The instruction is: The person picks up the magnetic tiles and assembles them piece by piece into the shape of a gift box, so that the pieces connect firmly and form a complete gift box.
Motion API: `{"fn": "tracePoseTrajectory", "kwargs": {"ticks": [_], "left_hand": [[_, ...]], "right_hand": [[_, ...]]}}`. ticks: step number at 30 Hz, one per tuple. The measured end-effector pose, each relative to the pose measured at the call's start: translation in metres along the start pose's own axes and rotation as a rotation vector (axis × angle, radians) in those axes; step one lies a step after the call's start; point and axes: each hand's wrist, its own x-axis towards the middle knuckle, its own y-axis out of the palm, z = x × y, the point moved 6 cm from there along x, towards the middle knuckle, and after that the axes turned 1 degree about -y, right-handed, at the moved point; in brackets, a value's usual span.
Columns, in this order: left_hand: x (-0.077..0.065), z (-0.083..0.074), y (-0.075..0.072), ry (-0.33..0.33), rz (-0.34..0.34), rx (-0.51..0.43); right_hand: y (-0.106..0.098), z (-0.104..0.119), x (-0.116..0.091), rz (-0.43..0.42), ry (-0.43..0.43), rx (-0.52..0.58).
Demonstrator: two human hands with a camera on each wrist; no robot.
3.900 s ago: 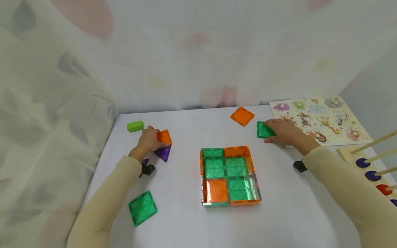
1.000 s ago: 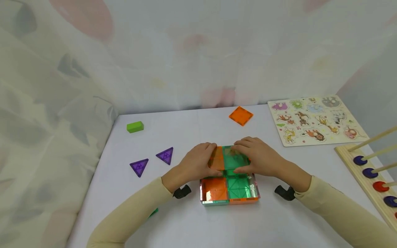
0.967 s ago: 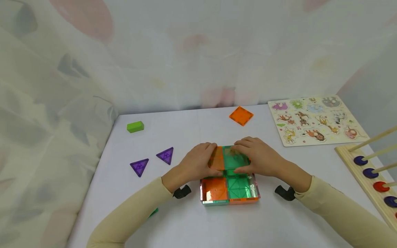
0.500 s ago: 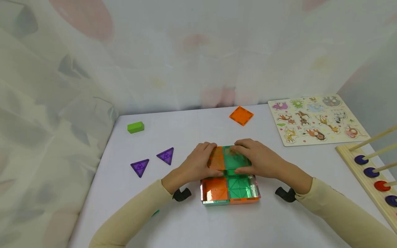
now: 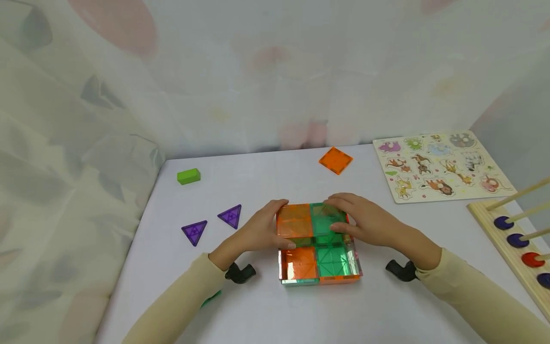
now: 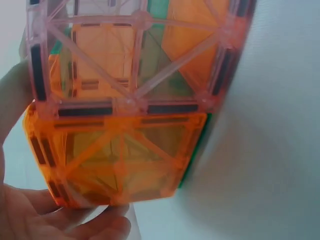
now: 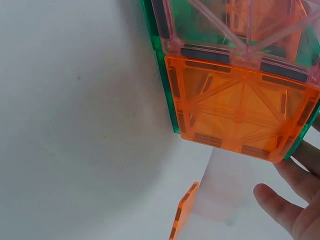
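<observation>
An orange tile [image 5: 294, 220] and a green tile [image 5: 322, 220] are laid across the box's [image 5: 339, 281] far half; the former is flanked by the left hand [image 5: 259, 231], fingers spread from thumb; the latter is touched by the right hand [image 5: 370, 221], likewise spread.

The table [image 5: 266, 315] bears a tile box [image 5: 339, 280], two purple triangles [image 5: 194, 232], a lime block [image 5: 189, 176], an orange tile [image 5: 336, 160], a partly hidden green piece [image 5: 210, 299], an animal board [image 5: 461, 191] and a peg rack [image 5: 500, 239].

Cream-sleeved left arm [image 5: 180, 298] and cream-sleeved right arm [image 5: 477, 298] angle inward from near side; bare left hand [image 5: 258, 231], bare right hand [image 5: 365, 219] mid-scene, fingers far, thumbs near, spread.
</observation>
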Motion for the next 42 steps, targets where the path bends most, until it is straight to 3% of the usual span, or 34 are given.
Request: {"fn": "tracePoseTrajectory", "kwargs": {"ticks": [6,18,24,29,32,36,39,42], "left_hand": [[-0.003,0.008,-0.003,0.014,-0.037,-0.083],[-0.005,0.016,0.001,0.035,-0.049,-0.21],[-0.01,0.019,0.009,0.059,-0.019,-0.319],[-0.018,0.027,0.0,0.045,-0.048,-0.342],[-0.028,0.042,-0.013,0.01,-0.12,-0.282],[-0.05,0.072,-0.038,-0.069,-0.279,-0.147],[-0.074,0.096,-0.057,-0.198,-0.386,-0.025],[-0.108,0.113,-0.069,-0.399,-0.398,0.174]], "right_hand": [[-0.001,-0.003,-0.004,-0.011,0.017,0.032],[-0.003,-0.014,-0.001,-0.036,-0.003,0.108],[-0.027,-0.062,0.021,-0.021,0.098,0.049],[-0.036,-0.111,0.049,0.065,0.235,-0.045],[-0.031,-0.132,0.067,0.128,0.273,-0.086],[-0.024,-0.156,0.088,0.167,0.36,-0.115],[-0.018,-0.171,0.097,0.18,0.451,-0.125],[-0.01,-0.177,0.104,0.196,0.509,-0.117]]}}
